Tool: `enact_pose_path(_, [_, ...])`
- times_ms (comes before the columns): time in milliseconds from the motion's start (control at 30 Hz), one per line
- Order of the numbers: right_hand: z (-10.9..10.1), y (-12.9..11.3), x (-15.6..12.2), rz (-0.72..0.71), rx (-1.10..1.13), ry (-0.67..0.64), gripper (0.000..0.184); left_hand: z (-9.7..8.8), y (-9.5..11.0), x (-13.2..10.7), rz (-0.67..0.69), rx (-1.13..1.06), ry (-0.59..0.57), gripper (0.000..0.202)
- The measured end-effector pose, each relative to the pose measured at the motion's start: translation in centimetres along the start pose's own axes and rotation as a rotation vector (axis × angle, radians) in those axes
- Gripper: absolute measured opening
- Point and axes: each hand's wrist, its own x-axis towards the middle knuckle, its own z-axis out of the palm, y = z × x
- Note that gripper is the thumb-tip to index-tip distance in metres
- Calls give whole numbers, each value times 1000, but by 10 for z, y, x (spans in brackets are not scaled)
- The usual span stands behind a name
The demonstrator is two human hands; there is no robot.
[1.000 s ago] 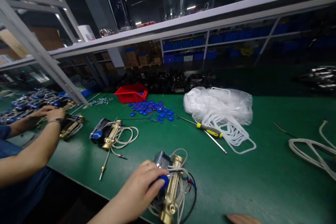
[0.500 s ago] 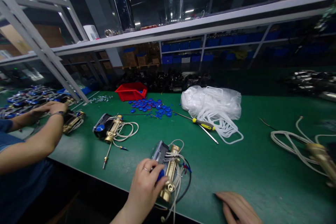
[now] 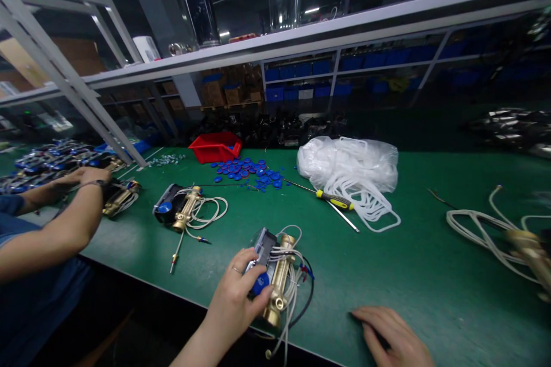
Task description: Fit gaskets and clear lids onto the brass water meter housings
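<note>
In front of me on the bench lies a meter [image 3: 282, 275] with a brass pipe body, a grey-black housing and coiled pale cables. My left hand [image 3: 235, 298] has thumb and fingers around the blue round cap [image 3: 260, 283] on its housing. Down at the right, my right hand [image 3: 394, 335] rests on the green bench top, fingers stretched, thumb apart, holding nothing. A second meter [image 3: 178, 207] with a blue cap lies to the left. At the far right is a blurred brass part [image 3: 527, 249] with pale cables.
Loose blue caps [image 3: 241, 169] lie by a red bin [image 3: 215, 147]. A yellow-black screwdriver [image 3: 334, 199] lies beside a plastic bag [image 3: 348, 163] and white tubing [image 3: 370, 206]. At left, a co-worker's arms [image 3: 64, 218] work at another meter [image 3: 118, 198]. A shelf [image 3: 258, 49] spans the back.
My left hand has shifted slightly back to the left, and its fingers have loosened, so more of the blue cap shows. The right hand stays on the bench.
</note>
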Motion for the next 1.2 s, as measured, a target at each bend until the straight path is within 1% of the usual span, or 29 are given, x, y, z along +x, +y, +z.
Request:
enact_pose_path(67, [-2,9,20,117,2,-143,29,0,-4,-1,24,-44,-18,17])
enact_pose_path(100, [-2,16,34,185,-15,-225,30,0,-5,-1,30,-52,-26,18])
enact_pose_path(133, [-1,24,50,240,-44,-278,29,1,-6,-2,28,-50,-32,19])
enact_pose_path(200, [5,43,86,305,-104,-305,26,2,-7,-4,7,-27,-47,21])
enact_pose_path(300, [20,70,135,428,-198,-367,19,6,-8,-9,-63,-17,-54,22])
enact_pose_path(367, [31,81,157,521,-235,-422,18,8,-9,-13,-120,-49,-70,22])
enact_pose_path(467, [37,87,175,637,-222,-530,20,9,-12,-13,-178,-101,-139,22])
enact_pose_path(533, [35,85,178,690,-163,-624,21,6,-14,-10,-171,-112,-197,22])
enact_pose_path(600, [27,80,175,740,-64,-729,19,1,-15,-3,-133,-97,-264,21])
enact_pose_path(667, [16,76,168,803,64,-819,20,-4,-16,4,-98,-69,-325,20])
enact_pose_path(733, [3,74,155,869,197,-856,23,-6,-16,9,-85,-62,-361,22])
enact_pose_path(800, [-13,73,140,908,311,-830,26,-6,-15,8,-106,-87,-336,27])
enact_pose_path(867, [-29,72,124,905,407,-777,32,-2,-15,1,-145,-119,-260,29])
enact_pose_path(933, [-43,70,109,897,512,-757,42,2,-15,-7,-168,-135,-174,25])
enact_pose_path(1033, [-56,61,92,891,713,-746,61,7,-16,-14,-121,-128,-98,20])
enact_pose_path(1100, [-58,51,86,863,834,-696,66,6,-16,-14,-60,-110,-103,20])
enact_pose_path(1133, [-57,45,85,817,867,-673,63,5,-16,-13,-36,-99,-120,21])
enact_pose_path(1200, [-51,34,83,703,855,-634,55,0,-14,-9,-19,-91,-177,22])
